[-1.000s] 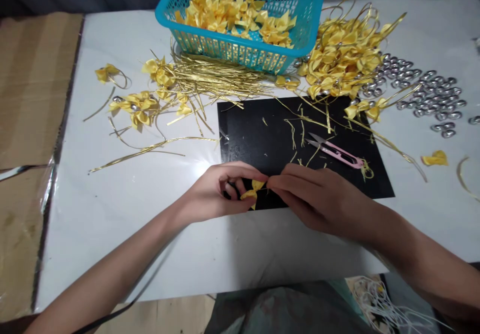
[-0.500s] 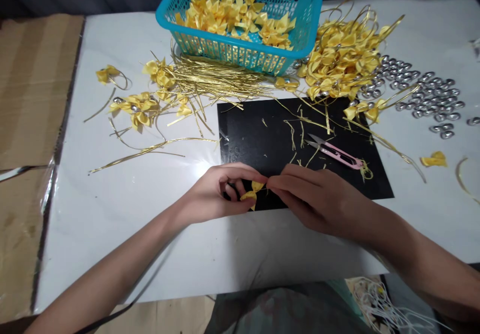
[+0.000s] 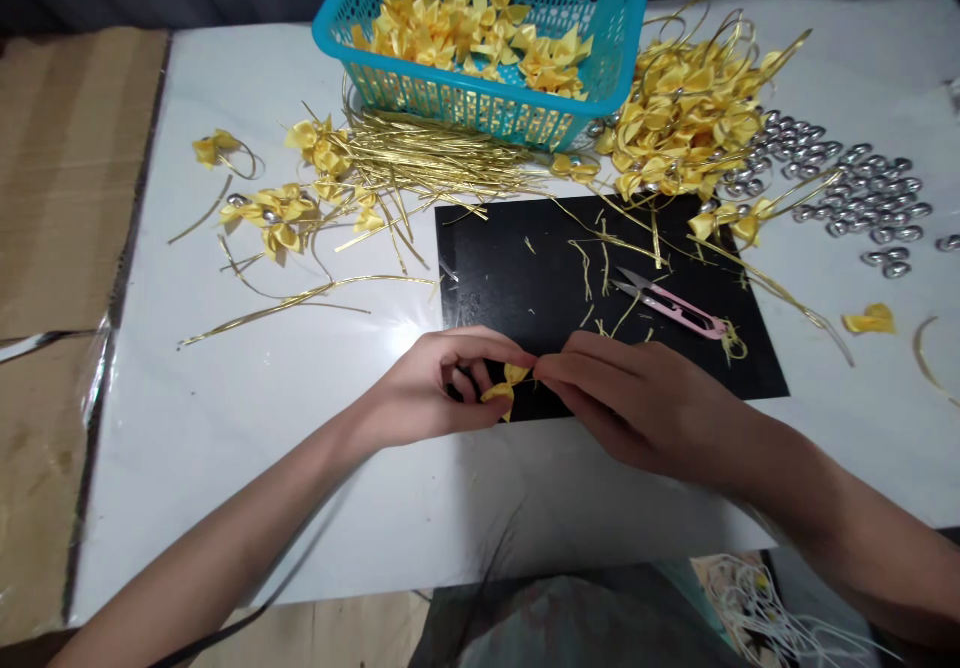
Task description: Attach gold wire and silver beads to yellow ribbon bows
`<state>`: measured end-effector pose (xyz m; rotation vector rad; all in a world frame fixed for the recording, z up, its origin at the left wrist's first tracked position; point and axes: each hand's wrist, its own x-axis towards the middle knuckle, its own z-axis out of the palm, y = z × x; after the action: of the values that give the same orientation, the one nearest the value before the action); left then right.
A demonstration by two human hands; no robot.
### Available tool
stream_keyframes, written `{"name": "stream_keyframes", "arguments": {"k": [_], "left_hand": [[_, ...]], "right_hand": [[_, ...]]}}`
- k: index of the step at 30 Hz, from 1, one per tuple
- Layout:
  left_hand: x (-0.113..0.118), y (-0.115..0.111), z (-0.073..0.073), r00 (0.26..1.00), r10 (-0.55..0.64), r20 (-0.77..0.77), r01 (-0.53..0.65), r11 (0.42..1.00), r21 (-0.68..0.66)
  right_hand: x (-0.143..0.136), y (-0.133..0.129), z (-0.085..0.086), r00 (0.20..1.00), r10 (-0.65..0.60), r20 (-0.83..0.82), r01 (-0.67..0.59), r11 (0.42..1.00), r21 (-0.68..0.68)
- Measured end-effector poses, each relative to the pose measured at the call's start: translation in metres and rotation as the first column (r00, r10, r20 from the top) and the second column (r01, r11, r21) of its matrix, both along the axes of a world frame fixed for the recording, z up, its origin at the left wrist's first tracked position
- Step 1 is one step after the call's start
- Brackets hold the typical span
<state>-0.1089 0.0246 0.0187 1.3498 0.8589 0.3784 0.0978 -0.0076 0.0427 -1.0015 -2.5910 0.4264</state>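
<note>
Between the thumb and fingers of my left hand [image 3: 450, 378] is a small yellow ribbon bow [image 3: 507, 388], pinched in the middle. My right hand [image 3: 626, 393] is closed right beside it, its fingertips pressed together close to the left fingertips. A thin thread seems to run from the bow to those right fingertips, too fine to follow. Both hands are above the near edge of a black mat [image 3: 517, 258]. On the mat, beyond my right hand, lie pink thread snips [image 3: 675, 310] among loose yellow thread scraps.
A blue plastic basket [image 3: 480, 88] of yellow ribbon bows stands at the back. Before it lie gold cords [image 3: 442, 153]. To its right are a heap of yellow ribbon flowers [image 3: 682, 118] and many silver beads [image 3: 862, 188]. More ribbon flowers [image 3: 274, 210] lie left. Cardboard [image 3: 67, 298] borders the table.
</note>
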Motion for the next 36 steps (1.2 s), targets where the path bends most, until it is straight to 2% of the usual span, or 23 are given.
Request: {"name": "stream_keyframes", "arguments": {"k": [10, 36], "left_hand": [[-0.0001, -0.0001, -0.0016, 1.000, -0.007, -0.001, 0.007, 1.000, 0.009], [0.0002, 0.0000, -0.0015, 0.999, -0.028, 0.025, 0.027, 0.999, 0.042]], "right_hand": [[-0.0013, -0.0022, 0.0000, 0.999, -0.031, 0.027, 0.030, 0.999, 0.045], [-0.0021, -0.0033, -0.0009, 0.999, -0.035, 0.028, 0.035, 0.999, -0.009]]}}
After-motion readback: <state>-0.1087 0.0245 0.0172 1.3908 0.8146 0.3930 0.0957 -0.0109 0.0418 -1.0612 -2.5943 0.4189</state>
